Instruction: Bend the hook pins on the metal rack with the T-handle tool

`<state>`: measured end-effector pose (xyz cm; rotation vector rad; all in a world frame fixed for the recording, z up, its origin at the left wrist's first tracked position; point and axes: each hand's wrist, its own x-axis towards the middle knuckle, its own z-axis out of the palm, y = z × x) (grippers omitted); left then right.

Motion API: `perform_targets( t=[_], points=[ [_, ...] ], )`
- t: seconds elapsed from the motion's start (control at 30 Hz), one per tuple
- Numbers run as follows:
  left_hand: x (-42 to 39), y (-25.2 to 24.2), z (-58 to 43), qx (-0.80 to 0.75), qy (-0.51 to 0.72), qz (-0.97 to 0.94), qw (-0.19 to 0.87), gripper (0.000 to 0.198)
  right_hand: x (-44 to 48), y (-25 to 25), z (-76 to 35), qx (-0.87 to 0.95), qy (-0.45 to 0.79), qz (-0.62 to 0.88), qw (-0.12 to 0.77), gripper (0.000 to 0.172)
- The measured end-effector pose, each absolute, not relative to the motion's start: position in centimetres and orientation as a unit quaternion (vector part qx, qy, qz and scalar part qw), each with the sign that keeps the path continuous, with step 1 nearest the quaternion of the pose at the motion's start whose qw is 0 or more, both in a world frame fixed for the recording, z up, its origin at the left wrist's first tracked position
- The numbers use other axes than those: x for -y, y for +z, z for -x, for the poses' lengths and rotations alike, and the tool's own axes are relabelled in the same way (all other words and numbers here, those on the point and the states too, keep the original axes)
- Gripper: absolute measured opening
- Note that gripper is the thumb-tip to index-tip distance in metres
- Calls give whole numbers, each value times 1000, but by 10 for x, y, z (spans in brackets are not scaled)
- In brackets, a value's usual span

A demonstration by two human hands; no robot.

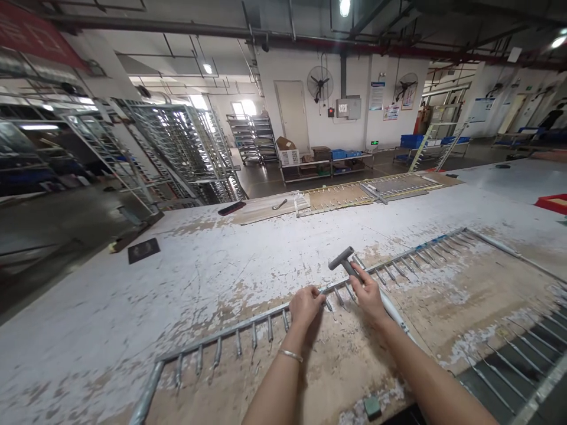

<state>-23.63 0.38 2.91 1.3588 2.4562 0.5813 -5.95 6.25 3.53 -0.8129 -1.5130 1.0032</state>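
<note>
A long metal rail [230,334] with several short pins along it lies across the worn workbench [133,307]. My left hand [305,306] is closed in a pinch on the rail beside one pin. My right hand [367,293] is wrapped round the shaft of a grey T-handle tool [343,260], whose crossbar stands above the rail. The tool's tip is hidden behind my fingers. A thin bracelet sits on my left wrist.
Another pinned frame [518,354] lies at the lower right. Boards with more pinned rails [354,195], a dark phone-like object [231,208] and a black pad [143,249] rest farther back. Tall wire racks [177,153] stand left; a red tray [553,203] sits at the right edge.
</note>
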Motion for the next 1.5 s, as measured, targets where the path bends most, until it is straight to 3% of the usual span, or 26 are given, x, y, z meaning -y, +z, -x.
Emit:
perform_targets(
  t=[0.2,0.27,0.43,0.6,0.77,0.93,1.1,1.3,1.43,1.5],
  points=[
    [-3,26,233,-855,176,-476,108,18,-61,23,58,872,177,333,313,41],
    [-3,26,232,-856,178,-474,102,18,-60,25,61,878,157,335,303,42],
    [-2,24,231,-856,196,-468,103,20,-58,31,65,847,153,305,407,44],
    [-2,20,231,-857,200,-464,100,22,-56,29,65,896,110,345,255,39],
    [-2,16,231,-856,207,-466,85,22,-56,26,63,868,124,309,369,43],
    [-2,16,230,-855,204,-470,86,22,-60,27,62,900,109,331,263,40],
    [-2,19,229,-857,203,-464,92,23,-60,34,62,861,139,296,389,44],
    [0,21,228,-857,195,-467,97,25,-59,26,57,897,127,318,282,40],
    [0,22,228,-857,201,-464,97,23,-59,29,61,862,159,285,386,43],
    [0,23,227,-857,201,-463,100,22,-58,26,62,862,158,298,380,43]
  ],
)
